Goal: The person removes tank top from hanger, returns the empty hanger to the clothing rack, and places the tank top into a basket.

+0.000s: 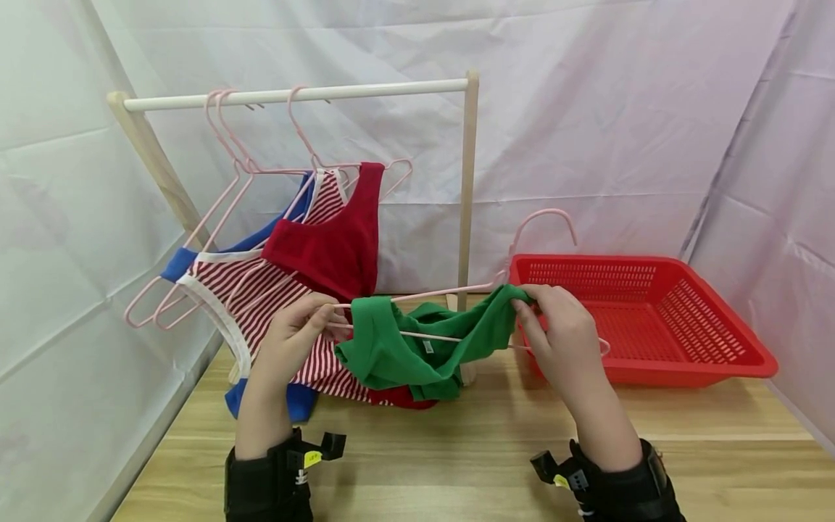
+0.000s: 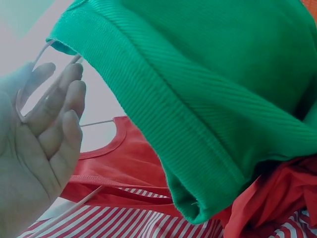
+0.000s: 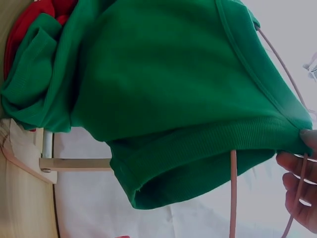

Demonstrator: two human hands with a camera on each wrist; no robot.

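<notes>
In the head view, a green tank top (image 1: pixel 417 348) hangs on a pink clothes hanger (image 1: pixel 450 289) held in the air over the table. My left hand (image 1: pixel 296 337) pinches the hanger's left end, which pokes out past the ribbed armhole. Thumb and fingers close round that pink loop in the left wrist view, beside the green fabric (image 2: pixel 213 89). My right hand (image 1: pixel 564 337) pinches the top's other shoulder edge between thumb and fingers. In the right wrist view, the hanger's bars (image 3: pixel 233 193) come out through the armhole near these fingers (image 3: pixel 292 163).
A rack with a white rail (image 1: pixel 365 92) stands at the back left. From it hang a red tank top (image 1: pixel 339 243), a red-and-white striped one (image 1: pixel 254 290) and a blue garment (image 1: pixel 300 402), on pink hangers. At right, a red plastic basket (image 1: pixel 672 373) sits on the wooden table (image 1: pixel 417 464).
</notes>
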